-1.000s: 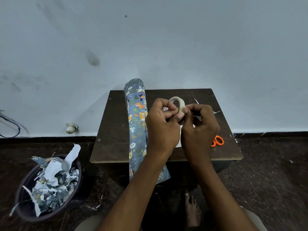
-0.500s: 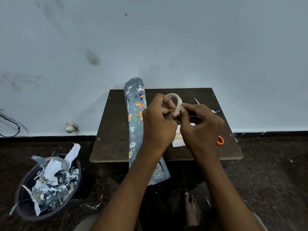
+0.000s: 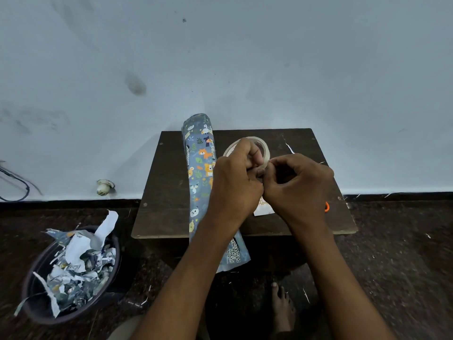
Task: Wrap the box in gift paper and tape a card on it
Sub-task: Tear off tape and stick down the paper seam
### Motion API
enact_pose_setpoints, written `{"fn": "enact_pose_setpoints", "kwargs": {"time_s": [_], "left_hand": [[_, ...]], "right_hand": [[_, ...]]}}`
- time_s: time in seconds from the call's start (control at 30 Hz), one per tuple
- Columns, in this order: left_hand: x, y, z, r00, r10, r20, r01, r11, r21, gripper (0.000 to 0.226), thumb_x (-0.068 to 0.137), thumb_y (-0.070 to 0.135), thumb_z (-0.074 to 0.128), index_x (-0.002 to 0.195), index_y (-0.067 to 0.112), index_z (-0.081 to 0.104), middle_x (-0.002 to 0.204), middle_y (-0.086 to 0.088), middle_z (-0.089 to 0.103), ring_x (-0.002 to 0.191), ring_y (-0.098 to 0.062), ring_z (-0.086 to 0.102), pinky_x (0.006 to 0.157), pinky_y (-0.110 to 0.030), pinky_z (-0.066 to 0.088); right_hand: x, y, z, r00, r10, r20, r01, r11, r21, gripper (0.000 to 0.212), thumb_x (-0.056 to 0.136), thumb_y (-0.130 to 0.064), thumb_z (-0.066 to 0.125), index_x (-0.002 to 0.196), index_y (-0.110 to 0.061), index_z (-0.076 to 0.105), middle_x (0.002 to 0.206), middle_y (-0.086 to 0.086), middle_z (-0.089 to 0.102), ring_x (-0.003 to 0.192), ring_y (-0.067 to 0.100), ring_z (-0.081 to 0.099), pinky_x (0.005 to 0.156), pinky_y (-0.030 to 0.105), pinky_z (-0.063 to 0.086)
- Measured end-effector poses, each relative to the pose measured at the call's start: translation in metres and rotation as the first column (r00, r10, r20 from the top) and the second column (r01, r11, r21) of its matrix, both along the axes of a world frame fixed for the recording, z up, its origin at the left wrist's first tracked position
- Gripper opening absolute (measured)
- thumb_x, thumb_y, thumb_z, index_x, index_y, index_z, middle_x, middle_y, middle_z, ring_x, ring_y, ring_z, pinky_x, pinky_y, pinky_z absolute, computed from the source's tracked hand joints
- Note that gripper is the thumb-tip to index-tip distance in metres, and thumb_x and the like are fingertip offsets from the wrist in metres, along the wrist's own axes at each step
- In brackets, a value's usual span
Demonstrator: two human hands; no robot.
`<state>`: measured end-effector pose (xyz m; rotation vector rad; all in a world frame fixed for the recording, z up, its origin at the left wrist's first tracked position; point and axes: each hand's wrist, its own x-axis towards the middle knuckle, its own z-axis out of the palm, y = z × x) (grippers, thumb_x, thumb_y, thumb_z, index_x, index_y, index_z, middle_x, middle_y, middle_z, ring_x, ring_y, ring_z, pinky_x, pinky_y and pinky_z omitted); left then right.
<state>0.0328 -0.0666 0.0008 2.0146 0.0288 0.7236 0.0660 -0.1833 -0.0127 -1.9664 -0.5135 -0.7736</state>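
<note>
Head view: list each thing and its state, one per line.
tape roll: held up in left hand
right hand: pinching at the tape's edge
gift paper roll: rolled, overhanging table
card: flat, partly hidden
bin: full of scraps

A plain home room: bare wall [image 3: 245,57], low wooden table [image 3: 166,212], dark floor [image 3: 404,266].

Dim, soft indoor light in a wide-angle view with smeared lower edges.

The pale blue-grey plastered wall [image 3: 245,57] is the brightest area, evenly lit and free of glare; the dark speckled floor [image 3: 404,266] sinks into gloom. A faint shadow falls left of the dark brown wooden table [image 3: 171,192]. The near corners blur, and the skirting line bows.
</note>
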Motion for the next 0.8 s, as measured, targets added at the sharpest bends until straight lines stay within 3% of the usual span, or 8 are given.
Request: {"fn": "enact_pose_setpoints", "kwargs": {"time_s": [0.17,0.27,0.43,0.57,0.8], "left_hand": [[0.0008,0.0045,-0.0021,1.0,0.006,-0.015,-0.006,1.0,0.009,0.034,0.073,-0.012,0.06,0.081,0.02,0.049,0.057,0.013,0.055,0.057,0.004,0.057,0.063,-0.012,0.045],[0.0003,0.0062,-0.0015,1.0,0.003,-0.028,-0.003,1.0,-0.011,0.037,0.075,-0.016,0.063,0.082,0.018,0.051,0.06,0.011,0.059,0.06,-0.001,0.062,0.064,-0.018,0.05],[-0.0001,0.006,-0.0002,0.999,0.004,-0.038,-0.005,0.999,-0.034,0.039,0.075,-0.018,0.064,0.082,0.019,0.051,0.066,-0.002,0.067,0.068,-0.012,0.068,0.066,-0.031,0.055],[0.0005,0.0051,0.0012,0.997,-0.003,-0.072,-0.003,0.996,-0.09,0.051,0.074,-0.024,0.064,0.08,0.024,0.049,0.072,-0.011,0.071,0.072,-0.013,0.071,0.064,-0.016,0.053],[0.0027,0.0084,-0.0005,0.995,-0.021,-0.1,0.006,0.988,-0.155,0.039,0.082,-0.016,0.068,0.082,0.02,0.052,0.069,-0.011,0.072,0.07,-0.017,0.073,0.066,-0.027,0.06]], "right_hand": [[0.0018,0.0002,-0.001,1.0,0.015,0.027,-0.016,1.0,0.004,0.01,0.073,-0.002,0.074,0.068,-0.009,0.072,0.064,-0.001,0.068,0.052,0.008,0.06,0.055,0.017,0.046],[0.0033,-0.0005,-0.002,0.999,0.034,0.032,-0.034,0.999,0.004,0.009,0.073,-0.003,0.074,0.068,-0.009,0.07,0.064,-0.001,0.067,0.052,0.005,0.059,0.055,0.016,0.046],[0.0058,-0.0029,-0.0023,0.996,0.087,0.022,-0.087,0.996,0.022,0.01,0.073,0.0,0.073,0.069,-0.008,0.069,0.065,-0.001,0.066,0.051,0.009,0.06,0.052,0.027,0.048],[0.0055,-0.0049,-0.0017,0.994,0.108,-0.024,-0.106,0.992,0.073,0.009,0.076,0.0,0.072,0.073,-0.008,0.069,0.068,-0.001,0.067,0.054,0.01,0.062,0.052,0.027,0.05],[0.0045,-0.004,-0.0037,0.988,0.136,-0.077,-0.131,0.989,0.072,0.008,0.084,-0.008,0.074,0.08,-0.009,0.067,0.071,-0.003,0.067,0.061,0.011,0.063,0.053,0.033,0.051]]}}
